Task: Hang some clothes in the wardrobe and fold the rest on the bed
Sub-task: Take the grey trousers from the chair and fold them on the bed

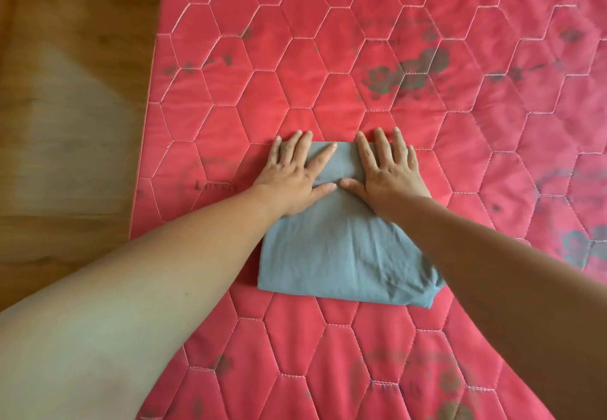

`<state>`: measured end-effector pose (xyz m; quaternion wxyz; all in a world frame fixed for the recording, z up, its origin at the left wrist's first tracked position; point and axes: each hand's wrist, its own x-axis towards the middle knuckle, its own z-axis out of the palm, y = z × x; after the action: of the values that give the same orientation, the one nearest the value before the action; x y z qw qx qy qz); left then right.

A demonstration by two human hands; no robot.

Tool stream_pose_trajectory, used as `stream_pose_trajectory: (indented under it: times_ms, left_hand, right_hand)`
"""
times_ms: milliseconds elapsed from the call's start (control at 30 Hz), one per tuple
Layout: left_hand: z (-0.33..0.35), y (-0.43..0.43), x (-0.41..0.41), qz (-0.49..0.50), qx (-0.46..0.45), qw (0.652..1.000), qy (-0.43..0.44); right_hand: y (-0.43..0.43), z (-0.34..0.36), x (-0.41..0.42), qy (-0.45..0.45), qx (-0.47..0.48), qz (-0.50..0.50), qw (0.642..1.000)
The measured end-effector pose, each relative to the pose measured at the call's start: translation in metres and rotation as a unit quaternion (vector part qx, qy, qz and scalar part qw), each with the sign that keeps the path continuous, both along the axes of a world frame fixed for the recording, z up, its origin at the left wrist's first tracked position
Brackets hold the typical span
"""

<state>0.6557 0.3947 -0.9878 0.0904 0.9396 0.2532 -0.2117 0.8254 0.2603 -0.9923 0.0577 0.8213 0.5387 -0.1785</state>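
Left forearm (147,288) at 7 o'clock, right forearm (512,275) at 5. Left hand (292,178) and right hand (391,173) are both flat with fingers spread, pressing the far edge of a folded grey garment (341,255) dead centre on the red quilted bed cover (328,58). Wood floor (65,91) at 9 o'clock.
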Motion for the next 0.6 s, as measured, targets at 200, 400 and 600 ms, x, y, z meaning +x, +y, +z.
stream_pose_trajectory:
  times_ms: [200, 400, 600]
  left_hand:
    - [0.021, -0.034, -0.019, -0.032, 0.084, 0.995, -0.036]
    - [0.049, -0.069, -0.046, 0.02, -0.118, 0.991, 0.06]
    - [0.096, -0.072, -0.051, 0.071, -0.282, 0.946, 0.144]
  right_hand:
    - [-0.031, 0.021, -0.029, 0.026, -0.044, -0.009, 0.999]
    - [-0.075, 0.052, -0.062, 0.071, -0.146, -0.006, 0.987]
    - [-0.069, 0.093, -0.059, 0.18, -0.298, 0.016, 0.937]
